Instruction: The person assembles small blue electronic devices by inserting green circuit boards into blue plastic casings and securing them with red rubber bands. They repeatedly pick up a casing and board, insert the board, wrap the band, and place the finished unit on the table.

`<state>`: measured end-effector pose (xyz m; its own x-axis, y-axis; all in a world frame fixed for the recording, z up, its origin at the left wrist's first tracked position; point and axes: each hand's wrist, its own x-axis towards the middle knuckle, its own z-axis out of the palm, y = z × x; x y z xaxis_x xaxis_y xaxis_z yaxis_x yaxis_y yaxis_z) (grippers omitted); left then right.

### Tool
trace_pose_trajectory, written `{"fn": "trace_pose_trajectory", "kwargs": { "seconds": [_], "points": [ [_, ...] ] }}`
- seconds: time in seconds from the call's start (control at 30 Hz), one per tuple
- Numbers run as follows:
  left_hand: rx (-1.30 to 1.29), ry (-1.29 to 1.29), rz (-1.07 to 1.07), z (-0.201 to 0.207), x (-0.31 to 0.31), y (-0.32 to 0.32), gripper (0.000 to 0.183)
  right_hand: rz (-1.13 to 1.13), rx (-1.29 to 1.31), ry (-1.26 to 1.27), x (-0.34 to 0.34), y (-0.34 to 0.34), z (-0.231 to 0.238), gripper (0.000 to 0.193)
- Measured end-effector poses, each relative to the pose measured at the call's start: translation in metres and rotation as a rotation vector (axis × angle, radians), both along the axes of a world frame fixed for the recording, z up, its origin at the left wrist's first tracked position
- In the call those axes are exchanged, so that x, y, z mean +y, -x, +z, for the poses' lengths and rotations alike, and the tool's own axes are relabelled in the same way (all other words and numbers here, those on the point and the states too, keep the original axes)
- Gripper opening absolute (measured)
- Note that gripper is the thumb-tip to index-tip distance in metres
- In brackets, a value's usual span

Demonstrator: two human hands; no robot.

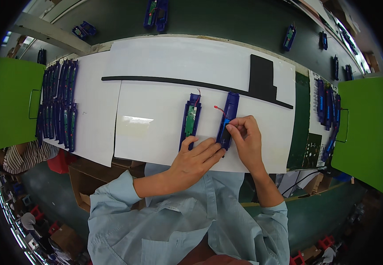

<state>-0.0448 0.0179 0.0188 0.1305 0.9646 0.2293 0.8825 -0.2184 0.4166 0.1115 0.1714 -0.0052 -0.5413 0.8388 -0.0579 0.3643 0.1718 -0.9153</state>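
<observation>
Two long blue plastic casings lie side by side on the white work surface before me. Green circuit board fills the left casing, with thin wires at its far end. Inside the right casing is a dark part, and a lead with a small red connector rises from it. My left hand stretches across both near ends, thumb by the left casing and fingertips against the right one. Bent over the right casing, my right hand has thumb and forefinger pinched at the dark part. Whatever sits between those fingertips is hidden.
A long black strip crosses the surface beyond the casings, joining a black stepped block. Rows of filled casings lie left; more casings lie right. Green panels flank both sides. Farther casings rest on a dark green belt.
</observation>
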Motion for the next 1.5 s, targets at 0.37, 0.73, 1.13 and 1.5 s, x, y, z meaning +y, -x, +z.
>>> {"fn": "trace_pose_trajectory", "kwargs": {
  "seconds": [0.37,0.73,1.13,1.5],
  "points": [
    [-0.104,-0.029,0.088,0.013,0.015,0.019,0.034,0.273,-0.05,-0.366,0.035,0.038,0.029,0.026],
    [-0.123,-0.057,0.253,0.011,0.065,0.059,0.021,0.214,-0.016,-0.2,0.024,0.039,0.021,0.014],
    [-0.308,-0.052,0.343,0.0,0.047,0.052,0.009,0.131,0.267,0.252,0.0,0.04,0.01,0.01],
    [-0.282,-0.038,0.471,0.009,-0.011,0.048,0.027,0.303,0.135,-0.027,-0.017,0.044,0.018,0.008]
  ]
}}
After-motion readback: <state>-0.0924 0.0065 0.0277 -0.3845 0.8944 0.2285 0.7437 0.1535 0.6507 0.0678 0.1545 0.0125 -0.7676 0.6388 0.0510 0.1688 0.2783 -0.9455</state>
